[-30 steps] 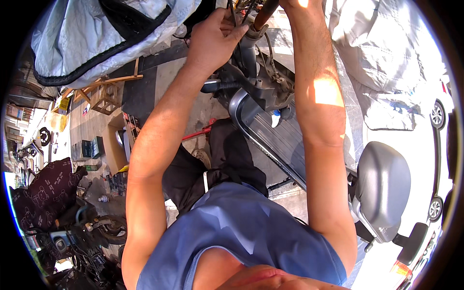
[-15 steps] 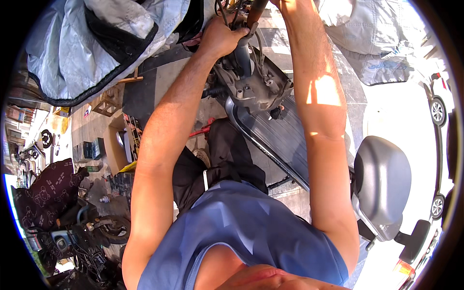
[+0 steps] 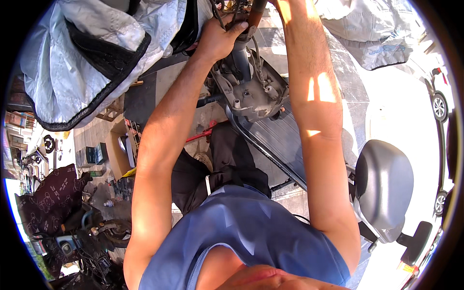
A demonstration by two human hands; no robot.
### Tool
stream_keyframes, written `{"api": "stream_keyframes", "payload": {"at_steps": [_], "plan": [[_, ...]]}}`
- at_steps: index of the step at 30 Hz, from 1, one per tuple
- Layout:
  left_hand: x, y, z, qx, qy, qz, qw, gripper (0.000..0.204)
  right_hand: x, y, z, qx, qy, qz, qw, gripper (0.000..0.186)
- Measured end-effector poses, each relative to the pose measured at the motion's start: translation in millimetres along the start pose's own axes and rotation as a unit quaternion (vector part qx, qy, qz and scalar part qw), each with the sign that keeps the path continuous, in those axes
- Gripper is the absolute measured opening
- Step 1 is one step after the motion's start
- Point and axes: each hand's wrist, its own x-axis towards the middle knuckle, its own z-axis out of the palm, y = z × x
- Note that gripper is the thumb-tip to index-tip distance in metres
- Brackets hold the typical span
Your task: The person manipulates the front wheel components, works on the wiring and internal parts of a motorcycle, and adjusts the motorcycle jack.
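Observation:
At the upper middle my left hand [image 3: 220, 39] is closed about the scooter's steering column [image 3: 242, 60], just below a rusty brown section. Its thumb lies across the column's front, and the fingers are hidden behind the column and dark cables. My right hand [image 3: 279, 3] reaches to the top edge, where most of it is cut off; its fingers cannot be made out. Below the hands is a dusty grey plastic cover piece [image 3: 253, 94] around the column's foot. A silver padded windshield cover hangs on either side, one part [image 3: 63, 63] at left, another [image 3: 372, 34] at right.
The scooter's ribbed footboard [image 3: 275, 137] and black seat [image 3: 384, 183] lie at my right. A red-handled tool [image 3: 199, 135] is by my leg. Leftward are a cardboard box [image 3: 116, 150], a parked scooter [image 3: 72, 241] and loose parts. Cars [image 3: 440, 106] stand far right.
The left silver cover has swung nearer and the right one farther, as if the handlebar turned left. The cover piece has shifted slightly. My left hand keeps its hold.

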Motion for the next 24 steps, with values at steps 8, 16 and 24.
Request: {"api": "stream_keyframes", "payload": {"at_steps": [8,16,24], "plan": [[4.5,1.5,7.6,-0.262,-0.002,-0.168,0.950,0.017,-8.1,-11.2,-28.2,-0.031,-0.012,-0.018,0.999,0.022],[-13.8,1.7,-38.4,-0.073,-0.008,-0.064,0.995,0.024,-4.5,-29.9,-57.8,-0.073,-0.023,-0.037,0.996,0.026],[-9.6,34.3,-40.2,0.038,0.021,0.011,0.999,0.027,-33.0,-9.8,-75.8,-0.079,0.052,0.010,0.995,0.020]]}}
